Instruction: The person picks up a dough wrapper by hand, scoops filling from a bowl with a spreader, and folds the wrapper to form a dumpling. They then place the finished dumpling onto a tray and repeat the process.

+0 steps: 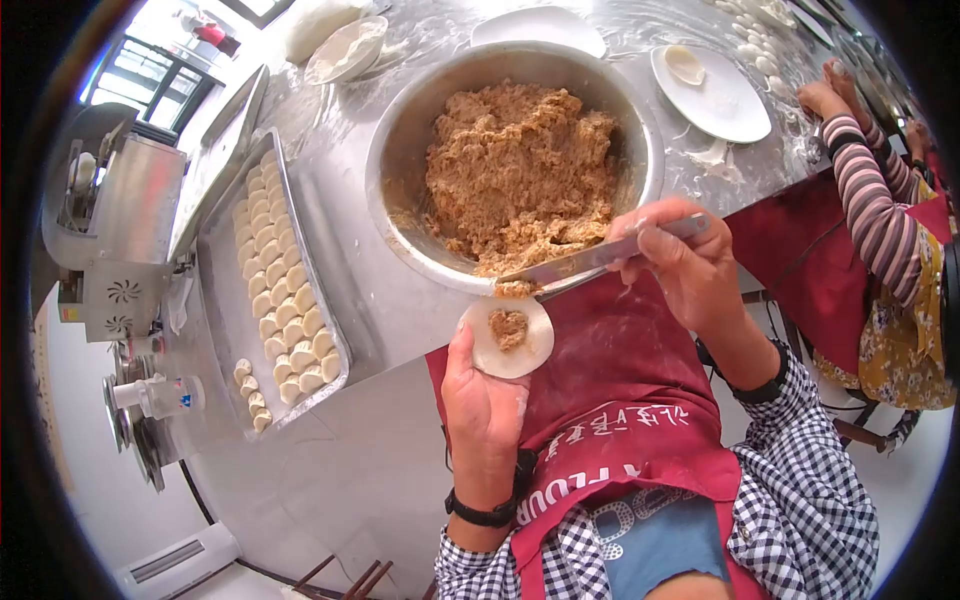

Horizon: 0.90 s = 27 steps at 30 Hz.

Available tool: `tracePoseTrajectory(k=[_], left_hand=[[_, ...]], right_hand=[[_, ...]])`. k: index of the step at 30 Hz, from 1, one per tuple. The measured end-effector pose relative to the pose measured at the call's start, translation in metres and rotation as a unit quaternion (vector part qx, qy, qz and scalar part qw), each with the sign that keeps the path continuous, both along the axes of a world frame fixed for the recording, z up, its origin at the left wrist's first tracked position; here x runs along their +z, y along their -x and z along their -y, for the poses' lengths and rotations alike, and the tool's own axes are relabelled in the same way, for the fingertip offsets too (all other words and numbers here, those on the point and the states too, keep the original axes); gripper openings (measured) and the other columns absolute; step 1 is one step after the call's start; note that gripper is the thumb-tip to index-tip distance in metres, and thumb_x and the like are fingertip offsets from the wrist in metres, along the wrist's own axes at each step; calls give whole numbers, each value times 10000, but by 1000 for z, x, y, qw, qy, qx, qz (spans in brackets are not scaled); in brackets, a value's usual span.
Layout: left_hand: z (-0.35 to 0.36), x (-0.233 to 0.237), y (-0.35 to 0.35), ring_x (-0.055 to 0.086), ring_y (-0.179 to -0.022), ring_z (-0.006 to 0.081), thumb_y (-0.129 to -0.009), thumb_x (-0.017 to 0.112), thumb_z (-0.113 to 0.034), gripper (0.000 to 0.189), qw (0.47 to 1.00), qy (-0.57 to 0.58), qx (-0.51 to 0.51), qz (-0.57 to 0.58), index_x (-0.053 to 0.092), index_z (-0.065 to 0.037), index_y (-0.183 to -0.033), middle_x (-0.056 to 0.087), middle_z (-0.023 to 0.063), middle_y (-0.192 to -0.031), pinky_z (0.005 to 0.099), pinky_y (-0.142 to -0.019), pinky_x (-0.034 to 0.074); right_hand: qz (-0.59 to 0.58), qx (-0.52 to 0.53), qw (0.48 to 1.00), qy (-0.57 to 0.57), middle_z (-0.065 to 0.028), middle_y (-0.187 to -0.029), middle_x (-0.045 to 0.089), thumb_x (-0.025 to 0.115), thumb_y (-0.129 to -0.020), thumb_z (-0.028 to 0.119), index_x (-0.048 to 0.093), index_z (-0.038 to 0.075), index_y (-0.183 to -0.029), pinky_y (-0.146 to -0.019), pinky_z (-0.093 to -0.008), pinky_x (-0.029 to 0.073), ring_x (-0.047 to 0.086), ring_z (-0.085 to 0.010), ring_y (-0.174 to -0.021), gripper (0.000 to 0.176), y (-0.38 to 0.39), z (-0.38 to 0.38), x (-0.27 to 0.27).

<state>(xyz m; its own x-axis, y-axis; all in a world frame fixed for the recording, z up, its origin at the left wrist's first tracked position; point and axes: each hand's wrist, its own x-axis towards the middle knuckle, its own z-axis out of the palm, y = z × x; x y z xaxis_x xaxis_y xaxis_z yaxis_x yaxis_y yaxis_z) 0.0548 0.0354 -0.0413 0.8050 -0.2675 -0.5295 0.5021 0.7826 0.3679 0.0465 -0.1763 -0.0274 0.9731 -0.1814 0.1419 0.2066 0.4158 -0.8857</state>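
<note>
My left hand (485, 405) holds a round dough wrapper (535, 350) on its fingers, with a small lump of brown filling (508, 328) at the wrapper's middle. My right hand (680, 255) grips a flat metal spatula (590, 262) by its right end. Some filling clings to the spatula's far tip, just above the wrapper and at the near rim of a big metal bowl (655, 160). Inside the bowl lies a large mass of brown filling (520, 165).
At left, a metal tray (345, 365) bears rows of folded dumplings (280, 270). A white plate (725, 100) with one wrapper (685, 65), another plate (540, 27) and a bowl of flour (347, 50) lie beyond. A co-worker's striped sleeve (865, 190) shows at right.
</note>
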Motion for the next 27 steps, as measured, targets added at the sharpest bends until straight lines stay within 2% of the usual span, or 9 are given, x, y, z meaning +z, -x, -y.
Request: tracePoseTrajectory(k=[2,4,5,7,9,11,17,20,27], left_hand=[[0,1,1,454,-1168,283,-952,342,-253,394,1000,12,-4,6,377,3,-1250,453,148,-1271,465,-981,376],[1,4,2,448,-1172,284,-955,329,-254,405,1000,-5,-1,3,364,7,-1263,443,149,-1279,456,-981,377],[1,6,2,441,-1177,284,-957,317,-256,416,1000,-20,-2,1,351,11,-1275,434,150,-1287,446,-981,378],[-3,6,2,430,-1187,284,-959,309,-255,420,1000,-12,-8,7,345,14,-1279,421,152,-1298,451,-994,363],[-6,5,2,419,-1197,284,-961,301,-254,423,1000,-3,-15,13,339,18,-1283,409,154,-1308,455,-1007,347],[-9,5,0,398,-1215,283,-964,287,-245,422,1000,6,2,8,329,23,-1288,395,158,-1317,458,-1024,323],[-11,3,-2,394,-1217,289,-967,276,-245,425,1000,-3,18,-6,319,25,-1292,401,162,-1308,457,-1030,321],[-11,3,-3,401,-1210,293,-966,272,-251,428,1000,-13,24,-10,320,26,-1290,404,167,-1306,455,-1025,332],[-8,10,1,408,-1204,295,-965,268,-269,441,999,-41,6,5,324,28,-1286,399,175,-1309,455,-1019,341]], right_hand=[[20,9,999,24,-123,-874,633,548,-858,40,604,-20,-916,-614,-264,518,617,-160,-765,101,5,-4,3],[144,14,968,204,-137,-872,630,580,-820,26,610,-19,-871,-623,-293,518,619,-197,-766,74,10,-9,7],[144,16,968,204,-137,-872,630,580,-820,26,610,-19,-871,-623,-293,518,619,-197,-766,74,9,-11,8],[314,24,872,374,-161,-877,627,606,-779,20,606,-5,-830,-601,-286,512,615,-219,-699,56,8,-15,10],[334,40,852,401,-139,-898,628,634,-732,26,618,1,-809,-633,-304,522,623,-249,-736,83,10,-19,5],[381,55,794,470,-105,-896,607,633,-669,67,606,5,-824,-655,-318,532,616,-245,-795,169,13,-23,-4],[385,61,786,480,-101,-903,611,640,-668,70,618,9,-835,-649,-317,534,616,-246,-804,179,22,-25,-9],[329,30,854,402,-105,-844,624,664,-677,33,619,-5,-844,-632,-316,523,621,-250,-745,176,22,-25,0],[320,1,845,430,-111,-846,623,661,-675,41,619,-4,-833,-629,-314,523,620,-255,-755,169,14,-28,-1]])
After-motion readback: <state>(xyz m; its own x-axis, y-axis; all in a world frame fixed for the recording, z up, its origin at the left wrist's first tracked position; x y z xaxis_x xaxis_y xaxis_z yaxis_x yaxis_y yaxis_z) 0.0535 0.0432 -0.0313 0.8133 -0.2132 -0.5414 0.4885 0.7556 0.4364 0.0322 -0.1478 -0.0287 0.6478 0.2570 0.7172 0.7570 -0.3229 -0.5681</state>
